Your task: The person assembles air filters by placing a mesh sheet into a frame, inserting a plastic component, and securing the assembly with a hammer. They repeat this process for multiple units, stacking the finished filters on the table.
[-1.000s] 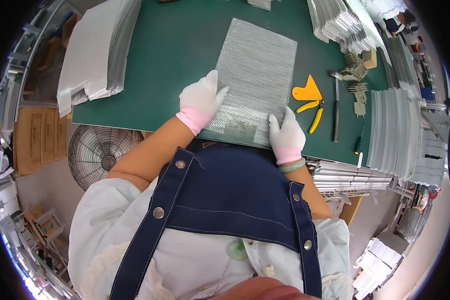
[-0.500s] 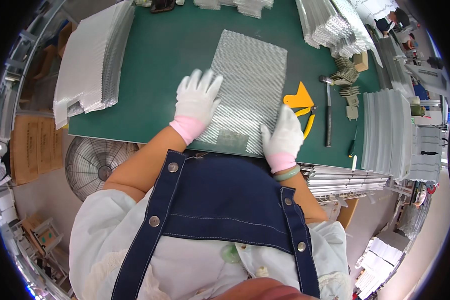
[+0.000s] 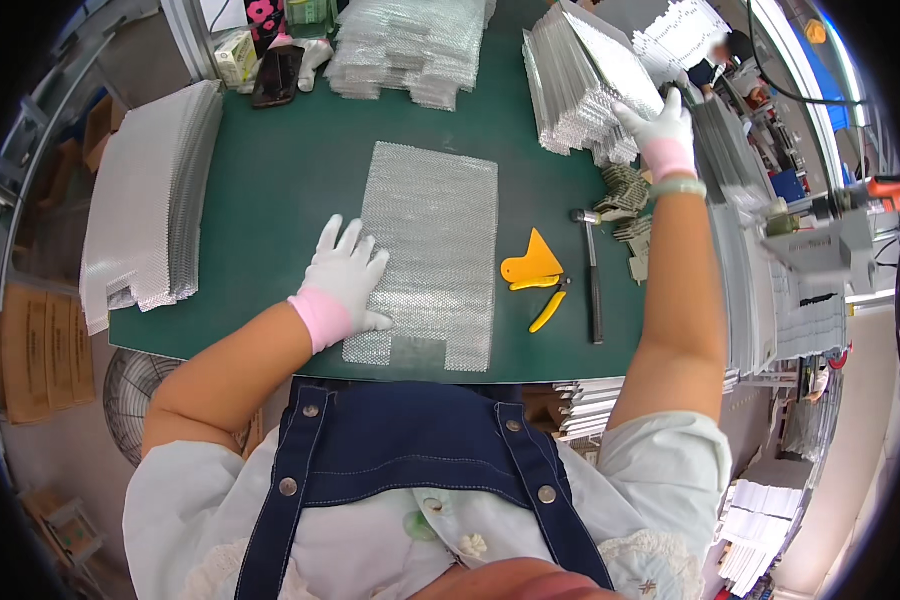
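Note:
A silvery mesh-textured sheet (image 3: 430, 250) with a notch in its near edge lies flat on the green table (image 3: 270, 270). My left hand (image 3: 344, 275), in a white glove with a pink cuff, rests with fingers spread on the sheet's left edge. Farther off at the right, my right hand (image 3: 660, 135), gloved the same way, reaches to a fanned stack of similar sheets (image 3: 570, 85). Its thumb points out over the stack's right edge and its fingers are apart; I see nothing gripped in it.
Right of the sheet lie a yellow scraper (image 3: 533, 260), yellow-handled cutters (image 3: 550, 308), a hammer (image 3: 593, 280) and small greenish-grey parts (image 3: 623, 190). More sheets are stacked at left (image 3: 150, 200) and at the back (image 3: 410, 45). A phone (image 3: 277, 75) lies at the back left.
My right hand has left the sheet's near right side and reached far right to the stack. My left hand stays by the sheet's left edge. The whole view has shifted.

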`<state>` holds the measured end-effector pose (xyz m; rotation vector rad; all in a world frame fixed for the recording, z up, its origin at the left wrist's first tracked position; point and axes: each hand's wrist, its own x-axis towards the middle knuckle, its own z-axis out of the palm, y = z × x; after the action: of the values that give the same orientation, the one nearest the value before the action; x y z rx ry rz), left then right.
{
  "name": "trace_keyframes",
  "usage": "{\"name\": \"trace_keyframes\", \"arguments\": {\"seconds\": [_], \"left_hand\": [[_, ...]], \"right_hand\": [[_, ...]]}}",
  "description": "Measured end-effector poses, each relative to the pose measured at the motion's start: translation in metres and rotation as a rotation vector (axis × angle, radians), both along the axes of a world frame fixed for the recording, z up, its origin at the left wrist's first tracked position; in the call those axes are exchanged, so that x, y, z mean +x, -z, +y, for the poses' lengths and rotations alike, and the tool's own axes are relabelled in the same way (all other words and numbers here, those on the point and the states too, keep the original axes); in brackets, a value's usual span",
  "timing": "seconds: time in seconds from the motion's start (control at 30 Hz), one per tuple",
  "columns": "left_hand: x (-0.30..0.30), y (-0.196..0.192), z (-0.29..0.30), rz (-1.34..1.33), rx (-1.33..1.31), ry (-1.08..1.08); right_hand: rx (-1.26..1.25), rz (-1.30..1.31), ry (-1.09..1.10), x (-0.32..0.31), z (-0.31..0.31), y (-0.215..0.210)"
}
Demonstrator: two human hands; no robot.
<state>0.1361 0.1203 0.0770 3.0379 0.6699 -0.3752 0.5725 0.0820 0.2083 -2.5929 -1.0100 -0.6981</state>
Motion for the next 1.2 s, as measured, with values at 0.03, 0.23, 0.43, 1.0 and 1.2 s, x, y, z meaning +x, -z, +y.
{"name": "trace_keyframes", "arguments": {"seconds": [0.03,0.23,0.43,1.0,1.2], "left_hand": [[0.003,-0.005,0.003,0.042,0.008,0.006],[0.023,-0.024,0.015,0.215,-0.047,0.051],[0.035,-0.029,0.008,0.369,0.005,0.007],[0.046,-0.044,0.020,0.238,-0.056,-0.066],[0.084,-0.080,-0.042,-1.225,-1.107,-0.191]], "right_hand": [[-0.043,0.181,0.054,0.007,0.017,-0.001],[0.479,0.371,-0.276,0.104,0.015,-0.037],[-0.414,0.175,0.049,-0.022,0.027,-0.043],[0.346,-0.324,-0.322,-0.018,-0.049,-0.040],[0.177,-0.234,-0.839,-0.234,-0.090,0.036]]}}
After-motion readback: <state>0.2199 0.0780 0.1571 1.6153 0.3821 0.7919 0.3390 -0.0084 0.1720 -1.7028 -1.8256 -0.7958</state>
